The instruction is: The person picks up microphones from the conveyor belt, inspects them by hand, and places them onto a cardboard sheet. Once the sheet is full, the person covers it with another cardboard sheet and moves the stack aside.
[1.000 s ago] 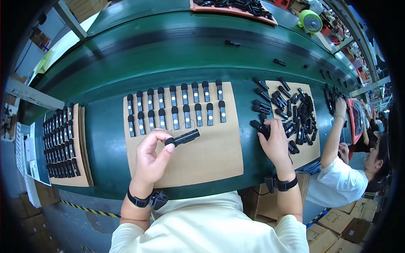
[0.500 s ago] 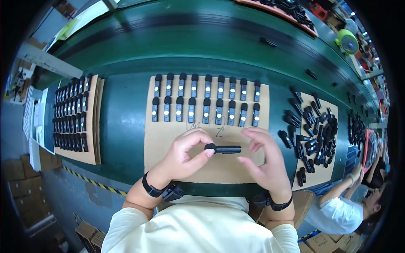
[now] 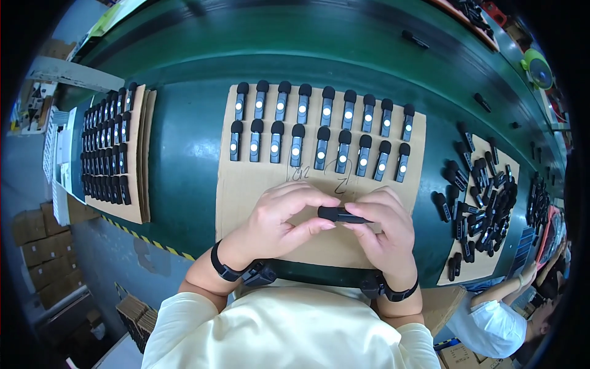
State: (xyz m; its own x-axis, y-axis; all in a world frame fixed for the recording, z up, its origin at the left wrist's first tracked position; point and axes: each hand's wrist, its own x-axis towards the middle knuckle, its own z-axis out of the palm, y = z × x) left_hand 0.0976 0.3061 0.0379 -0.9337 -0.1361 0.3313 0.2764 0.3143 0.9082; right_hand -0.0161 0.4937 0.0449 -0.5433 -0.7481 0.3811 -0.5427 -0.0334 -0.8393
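A small black wireless clip-on microphone (image 3: 335,214) with a foam tip lies level between my hands, above a cardboard sheet (image 3: 255,194). Thumb and fingers of my left hand (image 3: 276,221) pinch it at the foam end. My right hand (image 3: 388,227) grips its slim body end, hiding part of it. Beyond my hands, two rows of similar microphones (image 3: 324,147) lie on the sheet, foam tips pointing away from me, each with a pale round spot on its body. Handwritten marks show on the bare cardboard below the rows.
At left, stacked cardboard sheets (image 3: 140,154) carry several rows of microphones. Loose microphones (image 3: 485,206) are heaped on another cardboard at right. The green bench (image 3: 184,135) runs beneath. A person in a white shirt (image 3: 491,320) works at far right; a green fan (image 3: 536,69) stands beyond.
My right hand has moved in and closed on the microphone's body end; before, its fingers were spread apart from it. The view has turned slightly, shifting the cardboard rightward and up.
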